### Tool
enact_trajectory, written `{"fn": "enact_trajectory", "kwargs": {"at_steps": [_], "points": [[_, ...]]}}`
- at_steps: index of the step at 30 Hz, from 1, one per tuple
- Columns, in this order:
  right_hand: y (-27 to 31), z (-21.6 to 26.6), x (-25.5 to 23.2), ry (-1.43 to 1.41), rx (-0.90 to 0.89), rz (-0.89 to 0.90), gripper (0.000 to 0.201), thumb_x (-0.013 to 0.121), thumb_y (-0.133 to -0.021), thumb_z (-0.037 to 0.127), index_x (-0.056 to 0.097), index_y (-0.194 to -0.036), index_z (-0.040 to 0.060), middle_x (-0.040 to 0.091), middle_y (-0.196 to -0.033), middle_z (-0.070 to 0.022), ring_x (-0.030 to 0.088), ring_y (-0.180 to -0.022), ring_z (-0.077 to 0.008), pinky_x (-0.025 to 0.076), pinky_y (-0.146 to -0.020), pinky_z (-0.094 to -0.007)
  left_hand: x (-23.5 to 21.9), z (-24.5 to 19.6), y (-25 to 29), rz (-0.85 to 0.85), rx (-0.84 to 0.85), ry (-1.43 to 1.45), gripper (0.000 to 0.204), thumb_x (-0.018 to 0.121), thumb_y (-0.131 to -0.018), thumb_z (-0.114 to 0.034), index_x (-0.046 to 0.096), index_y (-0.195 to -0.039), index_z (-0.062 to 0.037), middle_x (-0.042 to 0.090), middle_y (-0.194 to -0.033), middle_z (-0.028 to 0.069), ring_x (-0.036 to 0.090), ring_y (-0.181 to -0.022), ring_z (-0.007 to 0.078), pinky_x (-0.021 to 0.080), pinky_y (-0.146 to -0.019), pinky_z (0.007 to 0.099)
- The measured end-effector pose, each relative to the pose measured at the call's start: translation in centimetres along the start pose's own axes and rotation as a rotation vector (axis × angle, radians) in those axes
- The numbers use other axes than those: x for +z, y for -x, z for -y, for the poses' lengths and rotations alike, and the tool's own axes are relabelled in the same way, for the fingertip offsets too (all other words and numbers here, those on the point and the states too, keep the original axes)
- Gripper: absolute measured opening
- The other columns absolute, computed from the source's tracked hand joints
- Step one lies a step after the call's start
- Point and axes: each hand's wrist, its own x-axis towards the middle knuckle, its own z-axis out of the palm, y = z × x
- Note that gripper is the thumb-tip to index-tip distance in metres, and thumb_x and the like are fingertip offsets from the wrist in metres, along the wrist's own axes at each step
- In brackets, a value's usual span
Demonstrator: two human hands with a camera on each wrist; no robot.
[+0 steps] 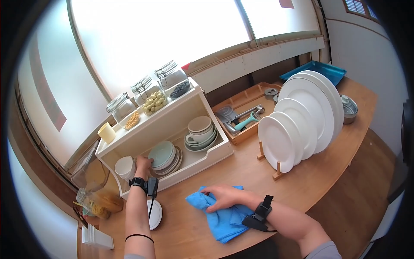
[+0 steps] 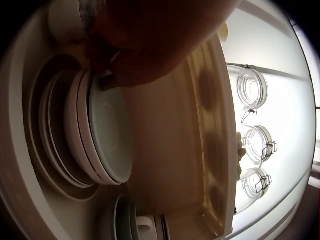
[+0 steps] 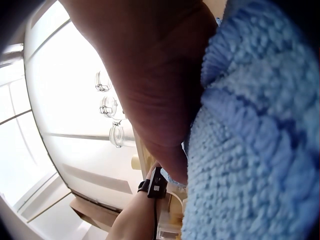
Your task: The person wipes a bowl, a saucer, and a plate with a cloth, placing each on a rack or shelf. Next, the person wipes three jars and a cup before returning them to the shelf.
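Inside a white shelf unit [image 1: 207,166], my left hand [image 1: 143,165] pinches the near-left rim of a pale green dish [image 1: 161,153]. That dish tops a stack of bowls and plates. In the left wrist view the thumb lies over the rim of the green dish [image 2: 112,135], while the other fingertips are in shadow. White cups [image 1: 124,166] stand just left of this hand. On the wooden table, my right hand [image 1: 224,196] grips a crumpled blue cloth [image 1: 226,222]. The cloth's fuzzy weave [image 3: 250,170] fills the right side of the right wrist view.
Glass clip-top jars [image 1: 153,101] and a yellow cup [image 1: 106,132] stand on the shelf top. Cups on plates [image 1: 200,134] sit at the shelf's right. White plates [image 1: 297,121] stand in a wooden rack beside a utensil tray [image 1: 233,136]. A white round lid [image 1: 154,214] lies near the left forearm.
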Motion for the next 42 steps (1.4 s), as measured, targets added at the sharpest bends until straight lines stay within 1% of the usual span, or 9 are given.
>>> {"fn": "enact_trajectory", "kwargs": {"at_steps": [1, 5, 7, 13, 16, 21, 28, 35, 42], "points": [[0.0, -0.2, 0.1, 0.003, -0.001, 0.002, 0.07, 0.072, -0.067, 0.036, 0.05, -0.126, 0.0044, 0.06, -0.114, -0.0186, 0.057, -0.105, -0.0333, 0.046, -0.09, -0.038, -0.2, -0.2, 0.4, 0.06, -0.038, 0.101, 0.026, 0.07, -0.077, -0.016, 0.056, -0.061, 0.0, 0.054, -0.052, 0.0094, 0.05, -0.041, 0.0202, 0.035, -0.035, 0.0346], [-0.2, -0.6, 0.2, -0.026, -0.011, -0.015, 0.069, 0.074, -0.066, 0.036, 0.052, -0.124, 0.0041, 0.061, -0.114, -0.0183, 0.058, -0.105, -0.0329, 0.046, -0.09, -0.0371, 0.3, 2.2, -2.0, 0.146, -0.143, 0.249, 0.027, 0.072, -0.076, -0.016, 0.057, -0.06, -0.0012, 0.055, -0.056, 0.0084, 0.051, -0.045, 0.0203, 0.04, -0.042, 0.0389], [-0.2, -0.9, 0.3, -0.044, -0.013, -0.011, 0.069, 0.074, -0.066, 0.036, 0.052, -0.124, 0.0035, 0.061, -0.115, -0.0185, 0.058, -0.105, -0.0328, 0.046, -0.09, -0.0369, 0.3, 3.7, -3.7, 0.338, -0.249, 0.375, 0.02, 0.067, -0.083, -0.015, 0.053, -0.073, -0.0033, 0.049, -0.057, 0.0067, 0.047, -0.046, 0.0188, 0.038, -0.042, 0.0342], [-0.3, -1.1, 0.2, -0.102, -0.016, -0.019, 0.071, 0.076, -0.067, 0.034, 0.052, -0.125, 0.0012, 0.06, -0.116, -0.0186, 0.058, -0.107, -0.0303, 0.045, -0.092, -0.035, -1.1, 6.1, -7.6, 0.477, -0.37, 0.532, 0.012, 0.054, -0.091, -0.012, 0.05, -0.09, -0.0004, 0.053, -0.067, 0.0102, 0.052, -0.053, 0.0206, 0.042, -0.045, 0.0339], [-0.4, -1.0, 0.2, -0.129, -0.022, -0.006, 0.072, 0.077, -0.067, 0.033, 0.051, -0.125, -0.0007, 0.06, -0.117, -0.0188, 0.058, -0.107, -0.0291, 0.044, -0.093, -0.0337, -4.1, -1.1, 2.4, 0.274, -0.148, 0.615, 0.015, 0.048, -0.089, -0.008, 0.053, -0.095, 0.0054, 0.059, -0.08, 0.0151, 0.06, -0.06, 0.0244, 0.049, -0.046, 0.0377], [-0.7, -2.1, 0.6, -0.182, -0.068, -0.164, 0.068, 0.074, -0.066, 0.025, 0.051, -0.122, -0.004, 0.06, -0.113, -0.0215, 0.058, -0.106, -0.0301, 0.044, -0.094, -0.0342, -5.6, -2.9, 10.6, 0.246, 0.032, 0.848, 0.022, 0.041, -0.09, -0.004, 0.048, -0.107, 0.0075, 0.06, -0.098, 0.0185, 0.065, -0.076, 0.0267, 0.058, -0.062, 0.0373], [-0.7, -2.0, -1.7, -0.566, 0.091, -0.787, 0.045, 0.068, -0.069, 0.015, 0.054, -0.109, -0.0004, 0.06, -0.096, -0.0116, 0.059, -0.087, -0.0196, 0.049, -0.078, -0.0311, -4.3, 0.5, 26.7, 0.654, -0.121, 1.323, 0.042, 0.042, -0.084, -0.005, 0.041, -0.125, 0.0025, 0.055, -0.121, 0.0133, 0.057, -0.108, 0.0262, 0.05, -0.091, 0.0402], [-0.2, -1.1, -2.5, -1.117, 0.067, -0.826, 0.032, 0.057, -0.076, 0.0, 0.05, -0.107, 0.0034, 0.055, -0.092, -0.0061, 0.057, -0.079, -0.0159, 0.051, -0.072, -0.0298, -2.7, 2.9, 28.6, 1.03, -0.074, 1.4, 0.067, 0.045, -0.079, 0.004, 0.024, -0.139, -0.0137, 0.04, -0.136, 0.0128, 0.047, -0.122, 0.0309, 0.047, -0.096, 0.0478], [-3.3, 5.7, -0.1, -0.849, -0.035, -0.82, 0.041, 0.064, -0.077, -0.001, 0.049, -0.115, 0.0043, 0.057, -0.102, -0.0068, 0.059, -0.091, -0.0166, 0.05, -0.082, -0.031, -1.8, 4.9, 27.2, 1.156, -0.137, 1.529, 0.062, 0.046, -0.085, 0.006, 0.023, -0.14, -0.0128, 0.038, -0.138, 0.0116, 0.045, -0.124, 0.0299, 0.043, -0.1, 0.0477]]}}
